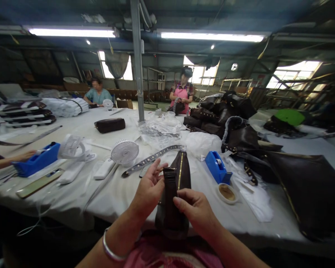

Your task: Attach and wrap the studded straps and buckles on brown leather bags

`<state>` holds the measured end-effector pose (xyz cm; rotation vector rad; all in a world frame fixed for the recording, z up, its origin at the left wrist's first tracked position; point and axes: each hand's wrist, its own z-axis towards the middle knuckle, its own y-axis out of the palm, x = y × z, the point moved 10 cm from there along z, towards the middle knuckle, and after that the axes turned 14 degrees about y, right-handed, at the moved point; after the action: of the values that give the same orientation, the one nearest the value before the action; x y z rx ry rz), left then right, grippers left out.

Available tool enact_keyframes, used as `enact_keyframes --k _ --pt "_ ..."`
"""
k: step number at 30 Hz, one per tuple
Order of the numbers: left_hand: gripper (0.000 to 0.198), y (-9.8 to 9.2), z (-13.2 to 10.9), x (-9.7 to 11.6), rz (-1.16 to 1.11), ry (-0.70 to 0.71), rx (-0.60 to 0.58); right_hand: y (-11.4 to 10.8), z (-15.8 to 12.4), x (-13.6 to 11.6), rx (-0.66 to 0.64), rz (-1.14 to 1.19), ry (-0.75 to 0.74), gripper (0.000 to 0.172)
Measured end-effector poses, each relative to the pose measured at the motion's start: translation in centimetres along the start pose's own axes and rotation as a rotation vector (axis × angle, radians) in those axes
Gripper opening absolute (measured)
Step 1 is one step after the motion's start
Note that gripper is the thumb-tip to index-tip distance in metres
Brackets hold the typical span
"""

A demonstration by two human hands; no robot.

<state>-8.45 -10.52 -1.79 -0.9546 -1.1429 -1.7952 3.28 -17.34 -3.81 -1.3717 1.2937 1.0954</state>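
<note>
A dark brown handbag (186,169) with a gold zipper lies lengthwise in front of me, its near end at the table's edge. A dark strap (171,197) with a gold-coloured buckle at its far end runs along the bag. My right hand (197,208) pinches the strap's right edge between thumb and fingers. On the other side, my left hand (147,190) has its fingers stretched and apart beside the buckle, the thumb close against the strap. From the bag's far end a grey studded strap (153,158) curves away to the left.
Right of the bag are a blue tape dispenser (216,167), a tape roll (227,193) and heaped dark bags (220,115). Leftward stand white fans (125,152), a phone (40,183) and another blue dispenser (39,160), touched by another person's hand (25,156). Two people (181,93) sit or stand opposite.
</note>
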Motion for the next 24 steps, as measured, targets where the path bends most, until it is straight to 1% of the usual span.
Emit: enact_keyframes --k 1,2,4,6,7,9,12,14,16,17,19,21,22,24 --pt "0.071 -0.1 -0.4 -0.5 -0.040 -0.041 0.027 -0.3 0.0 -0.1 0.035 -0.026 -0.015 0.027" --pt "0.066 0.1 -0.9 -1.1 -0.075 -0.095 0.029 -0.5 -0.1 -0.2 0.067 -0.059 -0.037 0.027" --pt "0.054 0.9 -1.8 -1.9 -0.120 -0.189 -0.033 -0.9 -0.2 -0.4 0.127 -0.125 -0.087 0.027" --pt "0.049 1.9 -2.2 -1.8 -0.133 -0.218 -0.099 -1.2 -0.4 -0.6 0.188 -0.192 -0.136 0.027" --pt "0.046 2.2 -2.1 -1.6 -0.138 -0.209 -0.102 -1.2 -0.5 -0.6 0.205 -0.221 -0.156 0.028" --pt "0.043 2.3 -1.8 -1.0 -0.135 -0.183 -0.057 -1.1 -0.6 -0.6 0.196 -0.252 -0.177 0.032" --pt "0.051 2.3 -1.2 -0.1 -0.072 -0.120 -0.010 -0.8 -0.8 -1.0 0.089 -0.165 -0.170 0.031" --pt "0.054 2.8 -1.1 0.7 0.028 -0.034 -0.042 -0.7 -0.8 -1.8 -0.015 -0.035 -0.151 0.032" --pt "0.056 3.6 -1.3 1.5 0.139 0.057 -0.113 -0.7 -0.9 -2.8 -0.102 0.095 -0.137 0.037" --pt "0.058 4.1 -1.5 1.8 0.186 0.094 -0.154 -0.8 -0.8 -3.4 -0.121 0.149 -0.136 0.038" --pt "0.063 5.1 -1.9 2.2 0.263 0.154 -0.234 -1.5 -0.6 -4.4 -0.109 0.236 -0.144 0.039" --pt "0.063 5.7 -2.3 2.5 0.352 0.212 -0.283 -2.4 -0.3 -4.7 -0.064 0.319 -0.138 0.036" --pt "0.061 5.7 -2.4 2.6 0.404 0.241 -0.289 -2.7 -0.1 -4.6 -0.046 0.363 -0.124 0.035" --pt "0.058 5.3 -2.5 2.8 0.497 0.287 -0.257 -2.9 0.4 -4.1 -0.049 0.456 -0.073 0.034"
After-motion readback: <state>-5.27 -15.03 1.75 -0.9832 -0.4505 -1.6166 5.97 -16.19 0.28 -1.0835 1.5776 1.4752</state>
